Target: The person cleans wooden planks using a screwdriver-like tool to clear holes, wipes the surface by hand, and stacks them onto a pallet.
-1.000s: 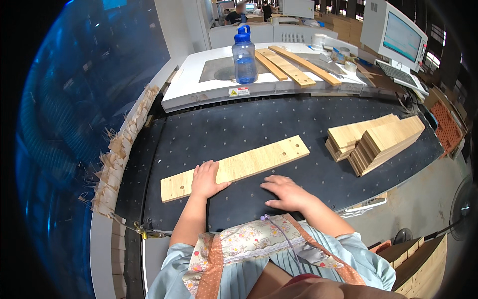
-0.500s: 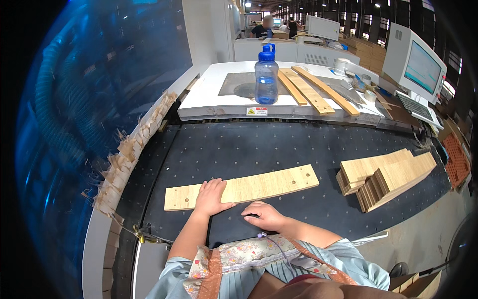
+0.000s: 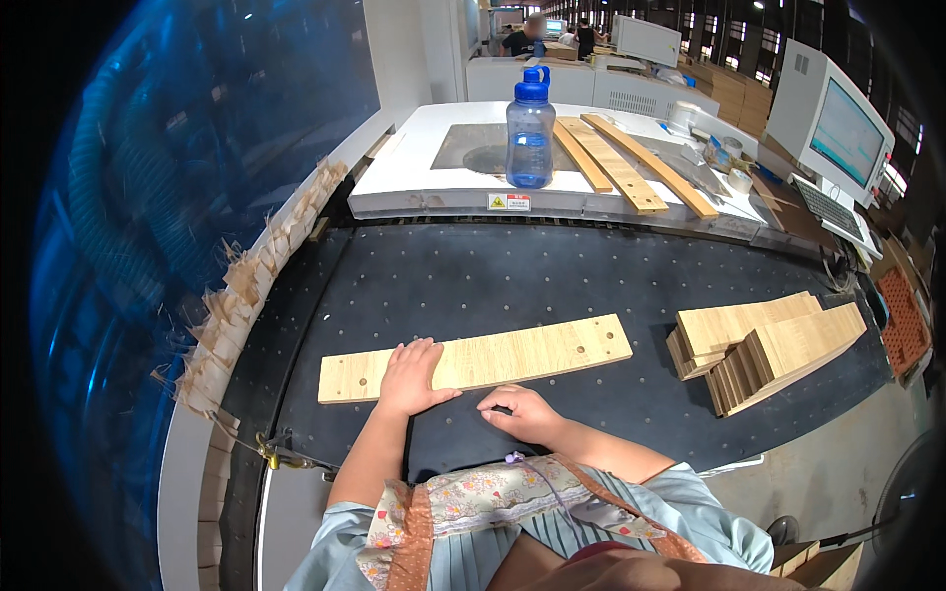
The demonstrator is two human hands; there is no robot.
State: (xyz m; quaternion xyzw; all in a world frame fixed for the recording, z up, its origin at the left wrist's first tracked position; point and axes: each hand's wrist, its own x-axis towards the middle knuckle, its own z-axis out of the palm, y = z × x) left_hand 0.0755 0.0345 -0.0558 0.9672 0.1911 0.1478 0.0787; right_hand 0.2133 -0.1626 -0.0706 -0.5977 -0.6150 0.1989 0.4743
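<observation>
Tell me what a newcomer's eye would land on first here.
Likely the pale wooden board lying on the dark, dotted table, with the left hand resting on it. Next, perhaps, the blue-capped bottle on the white surface beyond, and the stacked boards at the table's right.

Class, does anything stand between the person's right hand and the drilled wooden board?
Nothing visible does: only a strip of black worktable shows between the right hand and the drilled wooden board. The left hand rests on the board, left of that gap.
</observation>
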